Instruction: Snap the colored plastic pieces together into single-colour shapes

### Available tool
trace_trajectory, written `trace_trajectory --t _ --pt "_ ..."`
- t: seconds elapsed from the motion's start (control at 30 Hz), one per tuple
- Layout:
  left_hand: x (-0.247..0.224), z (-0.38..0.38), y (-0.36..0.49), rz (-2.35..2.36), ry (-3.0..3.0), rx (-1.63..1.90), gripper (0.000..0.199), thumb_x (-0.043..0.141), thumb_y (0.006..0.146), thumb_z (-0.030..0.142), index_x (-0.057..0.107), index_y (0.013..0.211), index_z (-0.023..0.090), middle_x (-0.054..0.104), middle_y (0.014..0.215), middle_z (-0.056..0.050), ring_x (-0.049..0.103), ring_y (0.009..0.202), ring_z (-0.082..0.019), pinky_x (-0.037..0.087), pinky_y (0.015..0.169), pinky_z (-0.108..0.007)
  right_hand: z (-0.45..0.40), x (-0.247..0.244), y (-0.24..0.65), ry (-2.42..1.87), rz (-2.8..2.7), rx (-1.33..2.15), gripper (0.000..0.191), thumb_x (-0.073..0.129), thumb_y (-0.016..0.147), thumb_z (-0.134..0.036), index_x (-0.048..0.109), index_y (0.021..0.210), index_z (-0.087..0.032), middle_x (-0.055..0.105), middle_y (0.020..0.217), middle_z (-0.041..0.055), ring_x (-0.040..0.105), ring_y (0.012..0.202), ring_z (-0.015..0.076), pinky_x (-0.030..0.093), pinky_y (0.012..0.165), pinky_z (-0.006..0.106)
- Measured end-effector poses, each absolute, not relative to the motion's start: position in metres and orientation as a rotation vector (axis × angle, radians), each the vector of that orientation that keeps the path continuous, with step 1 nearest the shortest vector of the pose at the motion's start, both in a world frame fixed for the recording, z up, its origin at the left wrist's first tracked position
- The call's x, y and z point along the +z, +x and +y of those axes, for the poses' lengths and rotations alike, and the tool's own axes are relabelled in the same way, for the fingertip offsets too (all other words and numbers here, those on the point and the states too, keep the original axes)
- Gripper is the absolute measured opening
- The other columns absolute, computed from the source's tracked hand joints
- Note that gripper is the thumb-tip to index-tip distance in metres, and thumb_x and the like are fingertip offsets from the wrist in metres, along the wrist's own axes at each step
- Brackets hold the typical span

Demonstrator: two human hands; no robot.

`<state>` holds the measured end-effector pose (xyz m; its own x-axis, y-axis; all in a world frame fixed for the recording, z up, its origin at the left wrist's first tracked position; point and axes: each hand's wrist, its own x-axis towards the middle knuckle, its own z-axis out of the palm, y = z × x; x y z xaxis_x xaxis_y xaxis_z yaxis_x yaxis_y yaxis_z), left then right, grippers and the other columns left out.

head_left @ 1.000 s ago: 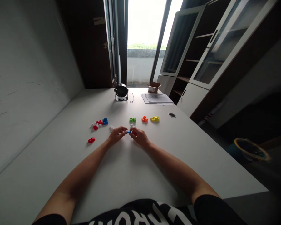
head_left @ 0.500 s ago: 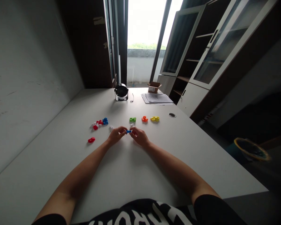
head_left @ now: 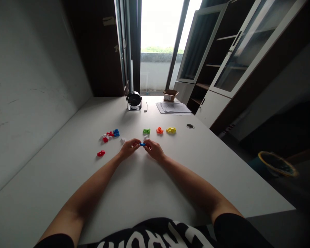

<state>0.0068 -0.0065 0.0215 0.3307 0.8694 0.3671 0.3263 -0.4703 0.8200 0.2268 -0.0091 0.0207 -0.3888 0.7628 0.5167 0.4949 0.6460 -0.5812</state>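
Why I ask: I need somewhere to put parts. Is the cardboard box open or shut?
Open: the cardboard box has its top flaps spread outward. Whether anything lies inside, I cannot tell.

Arms (head_left: 91, 190) outstretched, left hand (head_left: 129, 148), right hand (head_left: 154, 149) — close together; fingers (head_left: 136, 141) bent, apparently pinching

The hands number two: left hand (head_left: 129, 148), right hand (head_left: 154, 149). Held: one blue item (head_left: 142, 144). Separate: one green item (head_left: 146, 131), one orange item (head_left: 159, 130), one yellow item (head_left: 171, 130), one red item (head_left: 101, 153), two white items (head_left: 122, 140). Mixed-color cluster (head_left: 109, 134): one; its piece count is indistinguishable. Other objects: one round black device (head_left: 133, 99), one carton (head_left: 168, 97), one paper stack (head_left: 174, 107) (sheet count indistinct).
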Motion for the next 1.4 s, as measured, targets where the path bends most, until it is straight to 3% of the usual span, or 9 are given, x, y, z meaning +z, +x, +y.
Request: trace_trajectory --t 0.4,1.0,1.17,1.3,1.4 --pt "0.022 -0.008 0.008 1.062 1.982 1.109 0.023 0.062 0.091 0.034 0.067 0.108 0.021 0.074 0.097 -0.004 0.071 0.080 -0.016 0.056 0.074 -0.028 -0.006 0.018 0.228 -0.965 -2.042 0.448 0.020 0.060 0.095 -0.039 0.063 0.087 -0.022 0.066 0.078 0.0012 0.056 0.065 0.0133 0.042 0.065 0.025" --pt "0.017 -0.007 0.008 1.104 1.983 1.062 0.023 0.067 0.087 0.029 0.066 0.108 0.021 0.074 0.093 -0.004 0.072 0.085 -0.018 0.059 0.079 -0.033 -0.006 0.017 0.227 -0.923 -2.016 0.547 0.008 0.060 0.091 -0.029 0.064 0.095 -0.022 0.067 0.081 0.0007 0.058 0.067 0.0134 0.046 0.066 0.025" --pt "0.017 -0.006 0.008 1.056 1.945 1.061 0.027 0.062 0.089 0.028 0.064 0.116 0.021 0.073 0.107 -0.007 0.070 0.086 -0.016 0.057 0.081 -0.031 0.000 0.023 0.240 -1.073 -2.006 0.285 0.008 0.058 0.089 -0.022 0.061 0.095 -0.021 0.066 0.088 0.0036 0.059 0.075 0.0164 0.046 0.072 0.027" --pt "0.016 -0.005 0.007 1.116 1.935 1.024 0.028 0.060 0.090 0.029 0.065 0.117 0.021 0.073 0.106 -0.007 0.068 0.086 -0.016 0.055 0.078 -0.030 0.012 0.027 0.267 -1.352 -2.006 0.004 0.013 0.055 0.086 -0.015 0.061 0.097 -0.020 0.066 0.098 0.0083 0.058 0.093 0.0220 0.043 0.079 0.030" --pt "0.015 -0.004 0.008 1.122 1.973 0.992 0.027 0.060 0.089 0.029 0.067 0.114 0.021 0.073 0.103 -0.005 0.068 0.087 -0.017 0.054 0.080 -0.030 0.021 0.024 0.285 -1.584 -1.976 -0.014 0.015 0.057 0.084 -0.015 0.061 0.097 -0.020 0.065 0.099 0.0089 0.057 0.090 0.0217 0.041 0.077 0.029"
